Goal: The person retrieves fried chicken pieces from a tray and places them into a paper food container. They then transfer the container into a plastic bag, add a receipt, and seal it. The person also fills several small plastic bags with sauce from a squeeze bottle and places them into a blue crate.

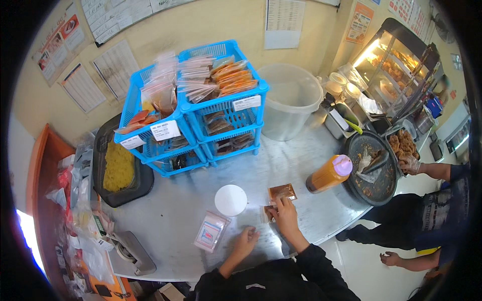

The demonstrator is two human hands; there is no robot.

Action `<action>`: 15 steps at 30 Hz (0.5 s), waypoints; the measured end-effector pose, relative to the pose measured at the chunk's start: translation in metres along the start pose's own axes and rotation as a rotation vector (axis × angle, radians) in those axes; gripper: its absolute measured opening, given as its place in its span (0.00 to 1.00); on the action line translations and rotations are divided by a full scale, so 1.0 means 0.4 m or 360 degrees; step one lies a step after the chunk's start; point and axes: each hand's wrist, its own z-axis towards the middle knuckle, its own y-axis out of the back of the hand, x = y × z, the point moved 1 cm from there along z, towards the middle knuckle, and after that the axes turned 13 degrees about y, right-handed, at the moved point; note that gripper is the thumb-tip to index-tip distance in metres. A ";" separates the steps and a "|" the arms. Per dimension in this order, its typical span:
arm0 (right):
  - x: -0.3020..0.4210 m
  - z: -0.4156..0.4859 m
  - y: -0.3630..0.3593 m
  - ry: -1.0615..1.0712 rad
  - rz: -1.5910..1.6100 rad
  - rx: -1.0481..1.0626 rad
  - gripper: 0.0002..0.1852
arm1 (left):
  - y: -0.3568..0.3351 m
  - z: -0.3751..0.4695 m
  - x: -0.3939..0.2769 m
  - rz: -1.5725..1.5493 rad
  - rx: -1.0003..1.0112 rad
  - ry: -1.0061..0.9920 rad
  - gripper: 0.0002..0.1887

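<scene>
My right hand (287, 220) has its fingers on a small clear packet of brown sauce (268, 213) lying on the steel table. Just beyond it lies another flat packet of brown sauce (285, 191), close to my fingertips. My left hand (245, 242) is low over the table, its fingers loosely bent, with nothing visible in them. To its left is a stack of clear zip bags (211, 231) with a printed front. A white round lid or disc (231, 200) rests between the bags and the packets.
Blue stacked baskets (226, 101) hold several sauce packets. A clear bucket (290, 120), an orange sauce bottle (325, 175) and a stone mortar (354, 180) stand to the right. At left are a tub of yellow food (118, 167) and a tape dispenser (131, 253). A gloved co-worker's hand (409, 164) touches a fried-food tray.
</scene>
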 end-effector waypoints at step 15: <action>-0.144 0.032 0.095 0.0144 -0.0326 0.0437 0.08 | -0.102 0.068 -0.090 0.0316 -0.0767 -0.0320 0.10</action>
